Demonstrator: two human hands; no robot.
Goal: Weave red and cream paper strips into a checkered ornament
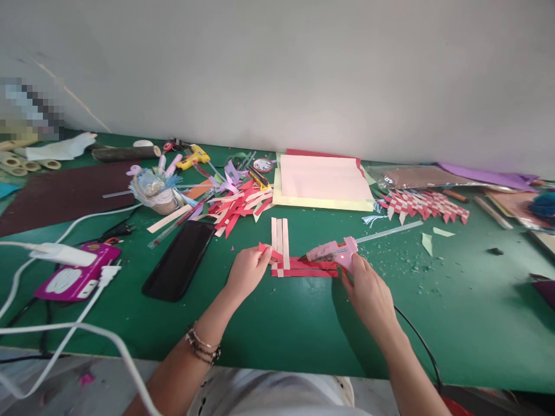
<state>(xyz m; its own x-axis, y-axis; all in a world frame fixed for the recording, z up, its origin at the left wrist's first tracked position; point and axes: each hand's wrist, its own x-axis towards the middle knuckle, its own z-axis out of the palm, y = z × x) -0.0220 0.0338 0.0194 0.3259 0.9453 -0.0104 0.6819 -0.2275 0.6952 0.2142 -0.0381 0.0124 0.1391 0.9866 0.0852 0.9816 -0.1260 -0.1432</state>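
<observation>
From the head camera, the left hand [248, 270] pinches the loose end of a red paper strip [265, 249] between thumb and fingertips. That strip belongs to a small flat weave [303, 267] on the green felt-like table [281, 329]: matte red bands run left to right, crossed by three cream strips [280, 234] standing away from the person. The right hand [368, 292] is closed round the grip of a pink plastic glue gun [332, 252]. Its long axis lies nearly level across the table, nozzle pointing left onto the red bands and a translucent glue stick jutting right. A glossy black phone [180, 260] lies left of the weave.
</observation>
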